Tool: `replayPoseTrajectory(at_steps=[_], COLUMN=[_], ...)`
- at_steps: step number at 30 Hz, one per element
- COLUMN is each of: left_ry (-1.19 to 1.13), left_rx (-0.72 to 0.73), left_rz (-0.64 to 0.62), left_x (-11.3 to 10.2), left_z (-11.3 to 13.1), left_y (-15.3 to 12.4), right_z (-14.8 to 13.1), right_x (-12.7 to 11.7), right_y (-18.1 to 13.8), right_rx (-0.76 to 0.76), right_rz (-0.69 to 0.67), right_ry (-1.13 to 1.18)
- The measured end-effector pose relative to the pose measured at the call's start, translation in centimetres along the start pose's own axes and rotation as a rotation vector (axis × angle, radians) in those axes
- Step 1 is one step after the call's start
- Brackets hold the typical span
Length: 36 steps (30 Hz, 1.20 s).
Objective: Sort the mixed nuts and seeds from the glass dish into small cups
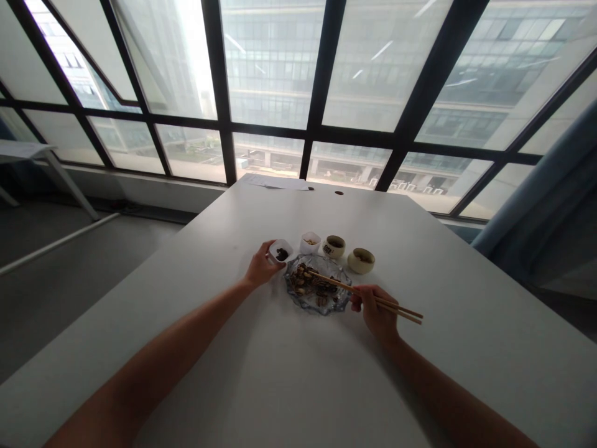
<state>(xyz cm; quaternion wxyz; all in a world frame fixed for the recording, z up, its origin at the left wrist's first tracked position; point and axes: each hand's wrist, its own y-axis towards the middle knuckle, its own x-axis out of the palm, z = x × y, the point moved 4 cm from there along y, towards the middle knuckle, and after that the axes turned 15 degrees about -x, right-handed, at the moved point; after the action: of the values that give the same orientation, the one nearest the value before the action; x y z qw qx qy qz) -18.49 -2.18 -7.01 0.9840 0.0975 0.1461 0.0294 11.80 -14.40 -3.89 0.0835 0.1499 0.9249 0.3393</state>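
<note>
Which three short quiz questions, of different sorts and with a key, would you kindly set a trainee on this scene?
1. Which vessel are the tips of the wooden chopsticks in the right hand at?
2. True or false: the left hand holds a small white cup with dark pieces in it.
3. How many round pale-green cups stand on the white table? A: one; B: two; C: four.

Key:
1. The clear glass dish, where brown pieces lie.
2. True.
3. B.
</note>
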Motion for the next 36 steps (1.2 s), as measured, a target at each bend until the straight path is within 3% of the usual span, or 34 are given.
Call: replayPoseTrajectory(at_steps=[5,22,25,32,36], left_ry=[0.006,0.030,0.024,0.003,-0.010], left_rx=[-0.010,-0.036,-0.031,-0.056,-0.062], left_rz=[-0.032,0.053,0.042,0.035,0.042], left_x=[0.0,-0.6,-0.6,-0.8,-0.8], left_z=[0.3,1.2,1.3,1.2,1.1], left_y=[-0.3,-1.2,-1.3,-1.4,-1.4], right_z=[0.6,2.7,2.0,-1.9,-2.8], right_x=[-0.2,-0.2,-0.4,-0.7,-0.4], right_y=[0.0,-0.2,-0.1,-0.3,-0.8], right_rx=[0.089,0.446,0.352,-0.105,-0.134], right_rz=[0.040,0.202,0.155,-0.050,-0.067], right_ry=[0.048,0.327,0.261,0.007,0.014])
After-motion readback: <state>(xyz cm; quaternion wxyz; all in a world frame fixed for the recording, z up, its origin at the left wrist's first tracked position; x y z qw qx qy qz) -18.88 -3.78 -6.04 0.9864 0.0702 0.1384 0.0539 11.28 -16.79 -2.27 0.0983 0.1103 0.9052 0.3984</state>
